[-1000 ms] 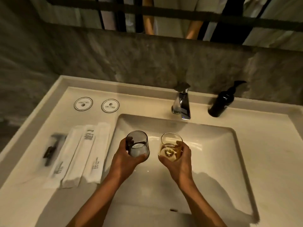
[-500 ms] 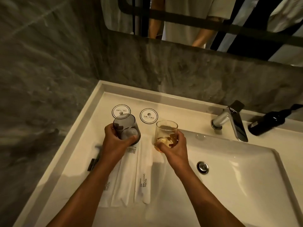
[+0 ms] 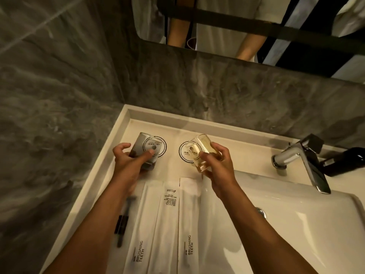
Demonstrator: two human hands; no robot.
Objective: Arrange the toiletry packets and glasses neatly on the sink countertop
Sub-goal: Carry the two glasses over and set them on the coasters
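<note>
My left hand (image 3: 129, 162) grips a smoky grey glass (image 3: 145, 149), tilted with its mouth pointing away, over the left round paper coaster (image 3: 161, 148). My right hand (image 3: 217, 165) holds a clear amber glass (image 3: 201, 150), also tilted away, over the right round coaster (image 3: 186, 155). Three long white toiletry packets (image 3: 167, 224) lie side by side on the countertop (image 3: 173, 133) below the coasters; two read "BRUSHING TEETH". A black razor in a clear wrapper (image 3: 122, 222) lies left of them, partly under my left forearm.
The white basin (image 3: 286, 224) with its drain (image 3: 260, 212) fills the right. A chrome faucet (image 3: 302, 163) and a black pump bottle (image 3: 343, 161) stand at the back right. Grey stone walls close the left and back, with a mirror above.
Both hands carried the glasses from over the basin to the back-left coasters and tipped them away from me. The view swung left and closer.
</note>
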